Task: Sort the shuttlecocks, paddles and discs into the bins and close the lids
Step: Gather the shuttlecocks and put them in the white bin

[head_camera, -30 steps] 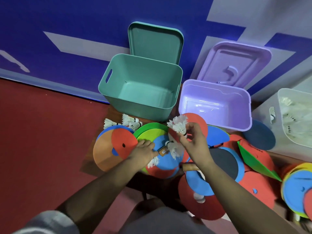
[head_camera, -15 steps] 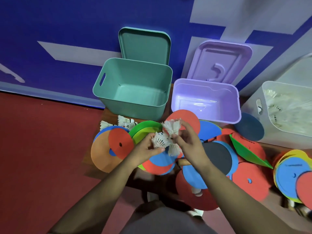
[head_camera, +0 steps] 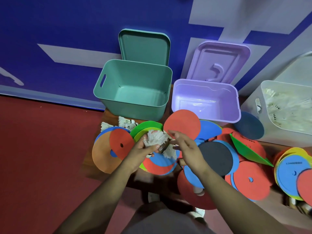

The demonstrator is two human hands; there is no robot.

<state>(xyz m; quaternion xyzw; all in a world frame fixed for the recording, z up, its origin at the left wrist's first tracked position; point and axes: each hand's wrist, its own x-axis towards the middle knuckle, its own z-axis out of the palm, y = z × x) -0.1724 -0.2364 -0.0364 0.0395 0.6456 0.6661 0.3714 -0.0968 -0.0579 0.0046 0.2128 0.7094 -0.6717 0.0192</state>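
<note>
Our left hand (head_camera: pixel 145 152) grips a bunch of white shuttlecocks (head_camera: pixel 156 138) — near the surface's (head_camera: pixel 109 116) left edge; our right hand (head_camera: pixel 187 147) hovers beside it, fingers spread, empty.

White bin (head_camera: pixel 263 105) running off right edge, shuttlecocks inside (head_camera: pixel 287 107) smearing into pale blur, uncountable. Left hand (head_camera: pixel 145 153) covering bases of shuttlecock bunch (head_camera: pixel 156 137); number in grip unclear. Stacked discs at right (head_camera: pixel 293 173) getting clipped by frame. Paddle handle (head_camera: pixel 182 162) mostly hiding under right hand (head_camera: pixel 189 149). Tabletop (head_camera: pixel 109 115) lying almost wholly buried.
</note>
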